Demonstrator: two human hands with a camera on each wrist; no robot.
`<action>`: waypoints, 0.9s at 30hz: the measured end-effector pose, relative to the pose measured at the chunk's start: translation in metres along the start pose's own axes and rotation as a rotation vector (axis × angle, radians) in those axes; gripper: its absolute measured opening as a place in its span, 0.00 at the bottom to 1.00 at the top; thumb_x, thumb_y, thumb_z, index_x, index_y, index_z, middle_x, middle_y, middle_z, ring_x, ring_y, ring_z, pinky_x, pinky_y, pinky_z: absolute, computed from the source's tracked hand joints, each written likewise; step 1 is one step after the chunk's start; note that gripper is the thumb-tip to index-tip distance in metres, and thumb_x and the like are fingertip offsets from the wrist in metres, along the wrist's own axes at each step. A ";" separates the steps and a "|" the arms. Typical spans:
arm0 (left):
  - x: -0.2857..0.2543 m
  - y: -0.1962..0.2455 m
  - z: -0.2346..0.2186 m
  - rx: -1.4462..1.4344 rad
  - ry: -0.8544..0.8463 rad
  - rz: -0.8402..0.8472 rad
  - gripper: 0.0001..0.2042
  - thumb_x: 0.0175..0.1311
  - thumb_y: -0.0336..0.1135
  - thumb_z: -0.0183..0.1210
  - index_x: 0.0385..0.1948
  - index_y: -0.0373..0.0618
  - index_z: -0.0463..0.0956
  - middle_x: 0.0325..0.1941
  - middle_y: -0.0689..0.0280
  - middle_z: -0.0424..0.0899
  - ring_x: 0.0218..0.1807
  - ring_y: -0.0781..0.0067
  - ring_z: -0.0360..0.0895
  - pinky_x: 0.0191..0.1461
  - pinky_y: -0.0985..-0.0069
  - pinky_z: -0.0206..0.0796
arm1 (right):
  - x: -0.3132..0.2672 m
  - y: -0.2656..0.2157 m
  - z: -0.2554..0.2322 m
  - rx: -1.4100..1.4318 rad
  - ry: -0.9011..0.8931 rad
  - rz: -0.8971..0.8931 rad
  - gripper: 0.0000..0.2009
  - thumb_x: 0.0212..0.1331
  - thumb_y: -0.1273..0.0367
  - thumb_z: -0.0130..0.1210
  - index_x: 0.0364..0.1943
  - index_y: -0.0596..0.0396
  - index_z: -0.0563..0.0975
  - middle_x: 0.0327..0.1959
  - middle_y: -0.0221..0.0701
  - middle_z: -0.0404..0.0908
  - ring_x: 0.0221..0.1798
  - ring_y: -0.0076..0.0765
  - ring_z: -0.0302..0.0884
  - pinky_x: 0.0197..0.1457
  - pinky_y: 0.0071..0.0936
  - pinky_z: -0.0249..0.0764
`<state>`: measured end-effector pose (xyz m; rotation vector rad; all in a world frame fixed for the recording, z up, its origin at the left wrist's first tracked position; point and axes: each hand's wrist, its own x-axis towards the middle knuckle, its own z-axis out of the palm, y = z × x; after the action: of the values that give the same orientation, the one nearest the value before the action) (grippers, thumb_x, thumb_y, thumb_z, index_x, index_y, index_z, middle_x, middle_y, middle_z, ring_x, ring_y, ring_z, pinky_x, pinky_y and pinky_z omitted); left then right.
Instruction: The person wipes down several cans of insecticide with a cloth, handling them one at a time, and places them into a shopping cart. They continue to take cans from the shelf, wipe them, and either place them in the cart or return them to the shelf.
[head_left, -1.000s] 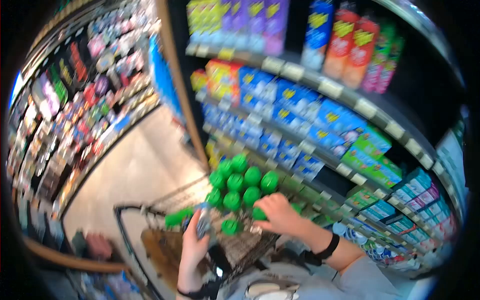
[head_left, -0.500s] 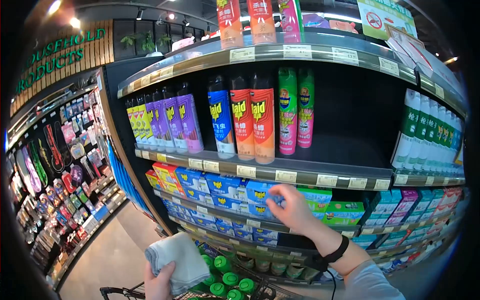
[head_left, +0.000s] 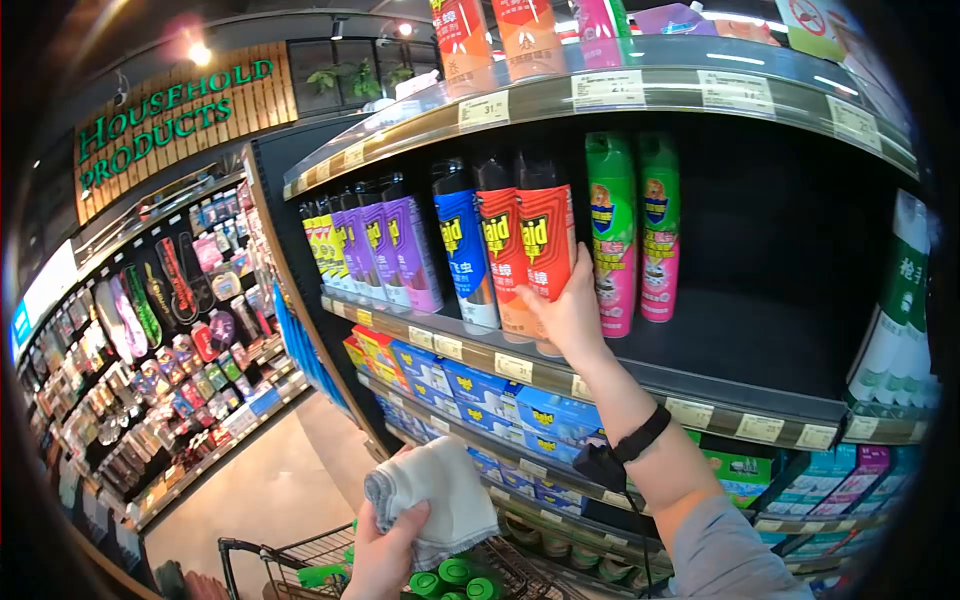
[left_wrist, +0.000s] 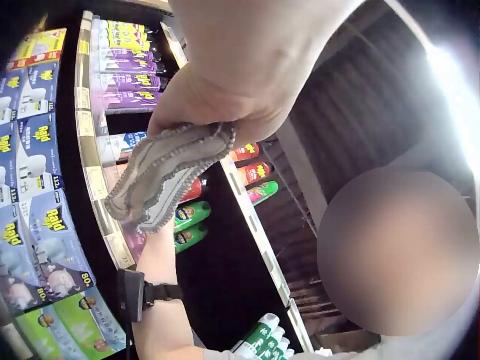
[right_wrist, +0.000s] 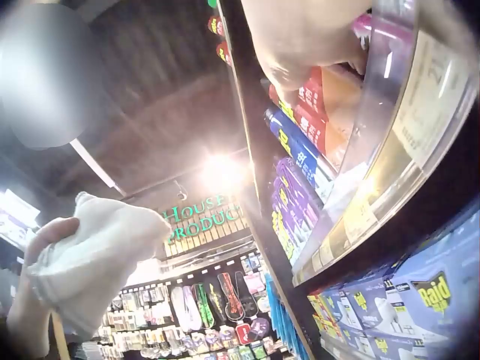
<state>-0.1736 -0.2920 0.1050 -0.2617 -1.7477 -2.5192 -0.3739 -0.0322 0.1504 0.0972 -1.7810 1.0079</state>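
Observation:
On the middle shelf, my right hand (head_left: 568, 318) curls its fingers and thumb around the lower part of a red and orange spray can (head_left: 545, 240). A second red can (head_left: 500, 250) and a blue can (head_left: 465, 265) stand to its left, and two green and pink cans (head_left: 611, 240) to its right. My left hand (head_left: 392, 540) grips a folded white cloth with a grey edge (head_left: 450, 495), low in front of the shelves. The left wrist view shows the cloth's layered folds (left_wrist: 169, 176) under the left hand (left_wrist: 229, 97). In the right wrist view the right fingertips are partly hidden.
A shopping cart (head_left: 275, 560) with several green-capped containers (head_left: 455, 572) stands below. Purple cans (head_left: 405, 250) fill the shelf's left part. Blue boxes (head_left: 480, 395) sit on the shelf beneath. White and green cans (head_left: 895, 320) are at the far right. A price-tag rail (head_left: 600, 388) edges the shelf.
My right hand has risen from in front of the blue boxes to the red can and now grips it. The left hand still holds the cloth. The head view has shifted, showing more of the sign.

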 end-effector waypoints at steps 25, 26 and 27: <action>-0.024 -0.005 -0.093 0.399 0.495 1.134 0.37 0.65 0.39 0.52 0.70 0.41 0.40 0.73 0.55 0.51 0.72 0.50 0.51 0.72 0.52 0.44 | -0.169 -0.144 -0.012 0.060 -0.727 -0.397 0.37 0.32 0.63 0.70 0.55 0.54 0.69 0.44 0.38 0.77 0.44 0.47 0.73 0.48 0.41 0.69; -0.028 0.001 -0.096 0.414 0.531 1.125 0.37 0.65 0.39 0.52 0.70 0.41 0.40 0.73 0.55 0.51 0.72 0.50 0.51 0.72 0.52 0.44 | -0.182 -0.150 -0.007 0.077 -0.769 -0.383 0.38 0.32 0.63 0.71 0.54 0.56 0.69 0.43 0.39 0.77 0.44 0.47 0.73 0.47 0.42 0.68; -0.032 0.008 -0.100 0.791 0.543 1.093 0.34 0.59 0.37 0.55 0.67 0.43 0.49 0.69 0.55 0.57 0.70 0.48 0.54 0.71 0.51 0.44 | -0.194 -0.155 -0.003 0.096 -0.799 -0.390 0.38 0.32 0.63 0.71 0.54 0.56 0.69 0.43 0.39 0.77 0.44 0.47 0.73 0.47 0.42 0.68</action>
<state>-0.1517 -0.3893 0.0724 -0.3062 -1.5491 -0.9517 -0.2064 -0.2027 0.0843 0.9841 -2.2855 0.8126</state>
